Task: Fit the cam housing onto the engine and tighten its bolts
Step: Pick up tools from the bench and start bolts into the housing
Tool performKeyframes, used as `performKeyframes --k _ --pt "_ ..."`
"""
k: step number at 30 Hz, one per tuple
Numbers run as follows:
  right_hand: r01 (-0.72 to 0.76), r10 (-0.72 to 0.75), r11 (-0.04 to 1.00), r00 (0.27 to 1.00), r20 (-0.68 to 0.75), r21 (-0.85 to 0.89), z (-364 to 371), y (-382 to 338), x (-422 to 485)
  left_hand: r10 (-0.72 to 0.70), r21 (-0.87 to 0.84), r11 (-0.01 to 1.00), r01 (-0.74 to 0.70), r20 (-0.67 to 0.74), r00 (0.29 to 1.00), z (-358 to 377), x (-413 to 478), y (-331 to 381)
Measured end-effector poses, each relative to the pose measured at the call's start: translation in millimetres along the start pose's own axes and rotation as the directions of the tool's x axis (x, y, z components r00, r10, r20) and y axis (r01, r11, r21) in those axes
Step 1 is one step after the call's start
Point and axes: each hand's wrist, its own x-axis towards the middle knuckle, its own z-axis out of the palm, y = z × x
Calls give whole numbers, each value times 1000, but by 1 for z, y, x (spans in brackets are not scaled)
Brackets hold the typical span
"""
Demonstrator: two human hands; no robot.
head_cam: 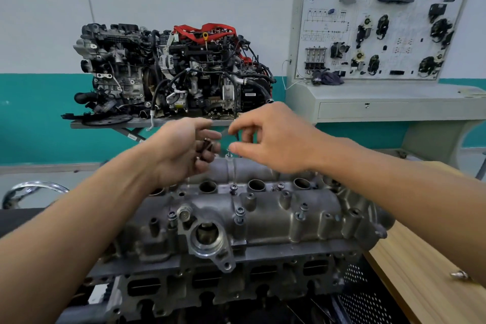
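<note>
A workshop classroom is being shown, with a white and teal wall, a complete display engine (171, 71) standing on a stand at the back, and an electrical training board (381, 21) mounted to its right. A wooden bench (420, 271) is seen at the lower right.

In the foreground, the cam housing (249, 213) is already being carried on the engine (223, 284), directly below the viewer. It is a long, grey, cast metal piece, dull and oil-stained, with a row of round openings along its top and a large circular port facing forward. Several bolts (239, 214) are standing in their holes with their heads raised, so they are judged to be not yet tightened.

The left hand (184, 150) is being held cupped above the far edge of the housing, its fingers loosely curled around a few dark spare bolts, probably kept there as a ready supply. The right hand (265, 139) is being held just beside it, thumb and forefinger pinched on a small bolt being taken for the next hole.
</note>
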Motion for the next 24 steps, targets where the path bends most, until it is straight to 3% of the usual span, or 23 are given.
performKeyframes --k 3,7,11,18,24 --pt "-99 102 994 993 63 -51 11 -24 24 29 -81 996 -26 27 999 -2 -13 10" --pt "-113 113 994 992 56 -4 31 -42 31 45 -73 996 -53 -98 994 -14 -26 6" --pt "18 -26 993 997 -66 -114 45 -66 30 57 -84 994 -74 -189 980 -28 -36 6" --pt "84 -60 974 991 118 -209 52 -96 53 193 -26 979 -202 -201 960 -44 -46 7" --pt "261 -198 923 953 230 -284 61 -104 58 149 -64 983 -172 -272 951 -62 -48 3"
